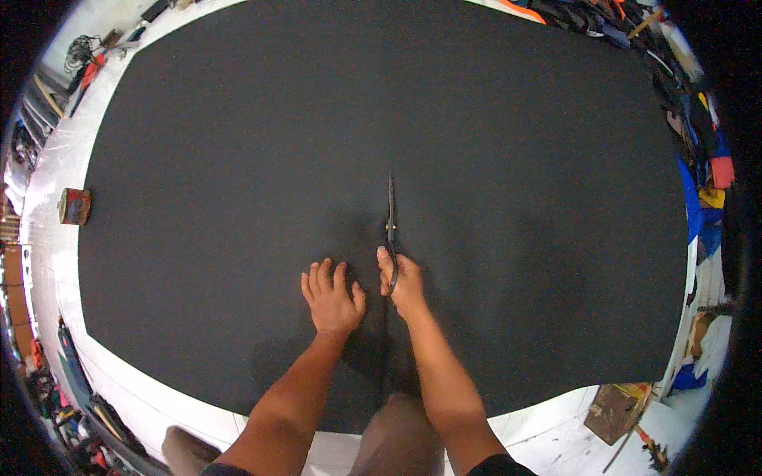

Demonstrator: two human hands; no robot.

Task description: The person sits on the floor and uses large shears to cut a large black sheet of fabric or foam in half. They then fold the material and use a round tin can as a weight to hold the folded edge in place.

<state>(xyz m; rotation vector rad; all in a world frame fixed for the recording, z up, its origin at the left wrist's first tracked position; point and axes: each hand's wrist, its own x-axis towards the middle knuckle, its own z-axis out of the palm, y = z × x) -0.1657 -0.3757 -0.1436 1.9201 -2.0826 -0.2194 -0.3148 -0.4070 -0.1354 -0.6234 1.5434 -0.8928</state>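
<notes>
A large sheet of black fabric (238,143) lies spread over the white floor. Near its middle my right hand (405,283) grips a pair of scissors (391,208) by the handles, blades pointing away from me. The blades look closed or nearly so, along a line that runs through the sheet from my side; I cannot tell how far it is cut. To the left of the scissors, my left hand (332,300) rests flat on the fabric with fingers spread, holding nothing.
A round tin (75,206) sits at the sheet's left edge. Scraps and coloured cloth (705,190) are heaped along the right rim. A brown block (611,414) lies at the lower right. Cables and tools (83,59) line the upper left. My knee (399,428) is at the near edge.
</notes>
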